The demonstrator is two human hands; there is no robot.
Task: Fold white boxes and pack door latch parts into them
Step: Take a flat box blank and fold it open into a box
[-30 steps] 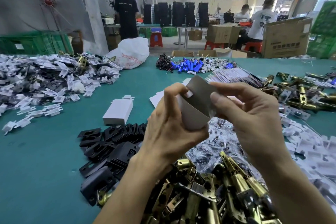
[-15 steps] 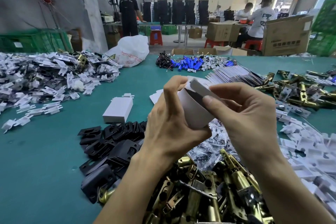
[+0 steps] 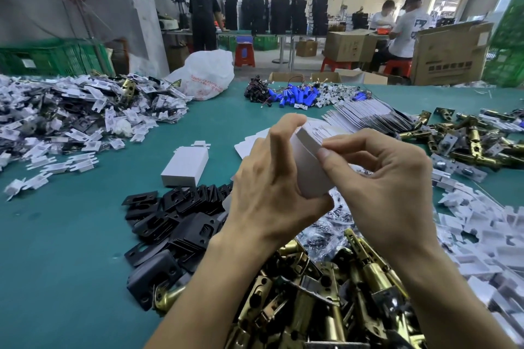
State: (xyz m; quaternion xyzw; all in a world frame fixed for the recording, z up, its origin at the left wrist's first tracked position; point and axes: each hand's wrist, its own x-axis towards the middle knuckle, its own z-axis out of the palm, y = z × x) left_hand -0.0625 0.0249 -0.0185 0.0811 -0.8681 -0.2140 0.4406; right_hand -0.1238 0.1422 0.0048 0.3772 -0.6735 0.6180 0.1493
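Fingers (image 3: 277, 137) of the left hand (image 3: 269, 190) curl round a small white box (image 3: 310, 170) at the middle of the frame, the forefinger hooked over its upper end and the thumb tucked by its lower end, while the right hand (image 3: 391, 187) pinches the box's right edge, thumb pressed on the long side and the other fingers bent over the top. The box sits tilted between the two hands, raised above the green table (image 3: 56, 263) and touching only the fingers. Below the hands, along the bottom of the frame, lies a heap of brass latches (image 3: 312, 300); left of that is a pile of black plates (image 3: 175, 221). A folded white box (image 3: 185, 166) rests on the table left of the hands, well apart from them. Flat box blanks (image 3: 368, 116) fan out just above and right of the hands, and small white pieces (image 3: 71, 122) are heaped at the left edge of the frame
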